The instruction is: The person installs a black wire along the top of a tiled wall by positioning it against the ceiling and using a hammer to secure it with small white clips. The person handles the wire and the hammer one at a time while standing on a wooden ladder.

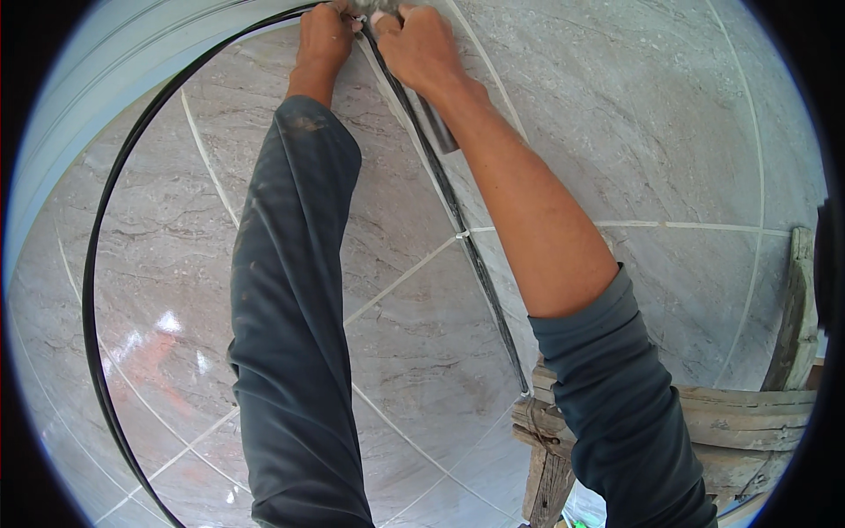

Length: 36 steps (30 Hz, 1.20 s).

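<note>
My left hand (327,37) is at the top, its fingers closed around a thick black cable (104,198) where it reaches the wall. Beside its fingertips is a small white clip (357,24). Close by on the right, my right hand (420,48) is curled shut. A smooth grey tool handle (439,128) sticks out below its palm; the head of the tool cannot be made out. From between the hands a dark cable run (422,136) goes down to the right along a tile seam, with a white clip (462,235) partway.
Grey marbled tiles (616,114) with pale joints surround my arms. The black cable hangs in a wide loop on the left. White ridged trim (114,62) lies at upper left. Rough wooden beams (731,414) stand at lower right, with a wooden upright (792,308).
</note>
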Available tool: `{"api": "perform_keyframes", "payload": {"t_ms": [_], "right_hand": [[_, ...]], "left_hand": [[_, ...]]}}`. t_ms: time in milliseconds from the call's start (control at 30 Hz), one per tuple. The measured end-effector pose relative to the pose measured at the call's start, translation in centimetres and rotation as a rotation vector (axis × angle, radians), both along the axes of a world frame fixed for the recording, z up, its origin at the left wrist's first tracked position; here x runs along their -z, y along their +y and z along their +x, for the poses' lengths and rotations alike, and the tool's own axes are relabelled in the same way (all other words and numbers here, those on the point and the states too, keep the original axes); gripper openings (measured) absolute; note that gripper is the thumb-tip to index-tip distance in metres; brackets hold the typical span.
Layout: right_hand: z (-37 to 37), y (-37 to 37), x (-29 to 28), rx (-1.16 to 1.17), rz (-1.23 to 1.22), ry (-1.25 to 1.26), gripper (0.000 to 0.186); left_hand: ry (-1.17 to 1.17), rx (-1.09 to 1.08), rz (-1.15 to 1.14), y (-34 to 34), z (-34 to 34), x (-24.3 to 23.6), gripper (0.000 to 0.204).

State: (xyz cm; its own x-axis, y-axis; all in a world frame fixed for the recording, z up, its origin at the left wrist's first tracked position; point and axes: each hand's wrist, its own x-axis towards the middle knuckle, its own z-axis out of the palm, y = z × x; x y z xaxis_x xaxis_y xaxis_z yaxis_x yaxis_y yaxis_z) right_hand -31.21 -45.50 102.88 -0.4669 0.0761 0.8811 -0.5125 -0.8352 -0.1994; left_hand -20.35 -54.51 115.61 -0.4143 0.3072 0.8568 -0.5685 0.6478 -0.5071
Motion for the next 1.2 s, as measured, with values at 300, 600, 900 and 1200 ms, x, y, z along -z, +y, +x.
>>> {"api": "perform_keyframes", "payload": {"t_ms": [300,600,900,1200], "right_hand": [[0.7,1.0,0.9,-0.028,0.101,0.071,0.038],[0.7,0.7,1.0,0.073,0.164,0.095,0.036],[2.0,0.7,1.1,0.026,0.092,0.038,0.036],[1.4,0.0,1.4,0.105,0.123,0.055,0.035]], "left_hand": [[0.031,-0.120,-0.117,-0.8,0.5,-1.3,0.021],[0.014,-0.101,-0.109,-0.6,0.4,-0.9,0.019],[0.088,0.079,-0.124,0.0,-0.3,-0.1,0.019],[0.049,0.082,0.038,1.9,-0.3,1.7,0.024]]}}
